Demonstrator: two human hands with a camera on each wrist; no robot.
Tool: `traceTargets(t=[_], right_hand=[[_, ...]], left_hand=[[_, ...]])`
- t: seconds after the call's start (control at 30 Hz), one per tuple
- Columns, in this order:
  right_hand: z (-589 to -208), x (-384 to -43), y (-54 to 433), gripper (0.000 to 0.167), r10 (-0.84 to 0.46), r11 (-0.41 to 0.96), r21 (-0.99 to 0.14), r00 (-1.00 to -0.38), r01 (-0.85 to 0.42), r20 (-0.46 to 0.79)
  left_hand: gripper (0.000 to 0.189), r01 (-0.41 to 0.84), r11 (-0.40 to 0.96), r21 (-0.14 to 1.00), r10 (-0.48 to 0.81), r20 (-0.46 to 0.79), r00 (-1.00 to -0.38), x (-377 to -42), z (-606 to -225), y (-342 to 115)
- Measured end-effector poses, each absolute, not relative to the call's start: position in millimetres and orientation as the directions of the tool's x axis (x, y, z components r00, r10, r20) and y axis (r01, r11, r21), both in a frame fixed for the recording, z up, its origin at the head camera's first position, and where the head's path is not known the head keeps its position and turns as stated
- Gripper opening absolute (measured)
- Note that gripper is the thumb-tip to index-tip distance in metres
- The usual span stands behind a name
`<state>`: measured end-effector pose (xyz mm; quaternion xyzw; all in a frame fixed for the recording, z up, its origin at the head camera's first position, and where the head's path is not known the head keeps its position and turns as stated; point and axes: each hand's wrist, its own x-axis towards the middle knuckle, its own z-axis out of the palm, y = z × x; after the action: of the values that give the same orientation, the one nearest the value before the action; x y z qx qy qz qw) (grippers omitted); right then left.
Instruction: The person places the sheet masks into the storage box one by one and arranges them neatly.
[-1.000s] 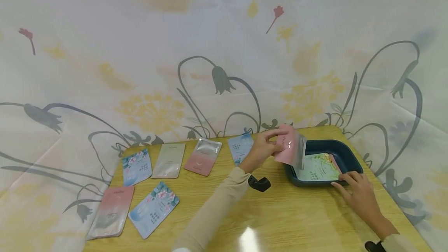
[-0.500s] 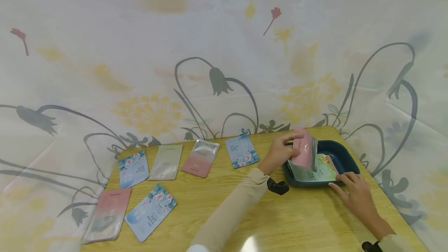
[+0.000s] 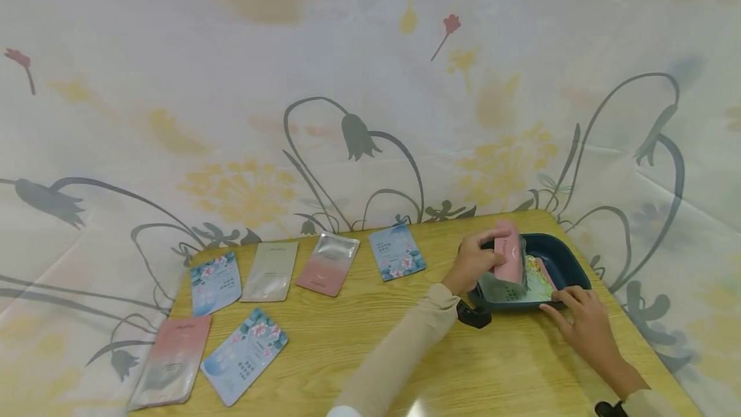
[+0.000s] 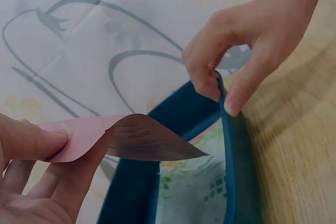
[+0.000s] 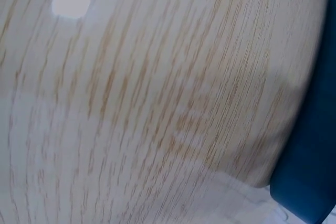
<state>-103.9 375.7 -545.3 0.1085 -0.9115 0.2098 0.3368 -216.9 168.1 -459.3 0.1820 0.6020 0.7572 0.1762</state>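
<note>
My left hand (image 3: 473,264) pinches a pink and silver sheet-mask packet (image 3: 509,261) between thumb and fingers, over the left part of a dark blue tray (image 3: 563,266). In the left wrist view the packet (image 4: 142,139) bows, its free end hanging toward the tray. A green packet with yellow flowers (image 3: 539,287) lies inside the tray, partly covered by the held one. At the tray's near right corner my right hand (image 3: 592,330) grips the rim; in the left wrist view that hand's (image 4: 257,38) thumb is outside the wall and its fingers inside.
Several other packets lie flat on the wooden table (image 3: 347,359) to the left, among them a blue floral packet (image 3: 397,252) nearest the tray, a pink-silver packet (image 3: 328,264) and a pale green packet (image 3: 270,271). A floral-printed cloth (image 3: 370,82) stands behind the table.
My left hand has carried the pink packet rightward and slightly lower, from the tray's left edge to over its inside. The right hand stays at the rim. The head view has shifted slightly.
</note>
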Motion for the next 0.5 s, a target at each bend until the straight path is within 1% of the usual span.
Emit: traceTargets(t=[0.27,0.5], right_hand=[[-544.4,-103.0,374.6,0.033,-0.065,0.892,-0.297,-0.746,-0.341,0.663],[-545.5,-103.7,376.3,0.033,-0.056,0.890,-0.308,-0.752,-0.336,0.657]], left_hand=[[0.051,-0.063,-0.218,0.974,0.475,0.049,-0.878,-214.1,-474.8,174.3],[0.050,-0.065,-0.130,0.989,0.389,-0.009,-0.921,-211.3,-482.9,178.3]])
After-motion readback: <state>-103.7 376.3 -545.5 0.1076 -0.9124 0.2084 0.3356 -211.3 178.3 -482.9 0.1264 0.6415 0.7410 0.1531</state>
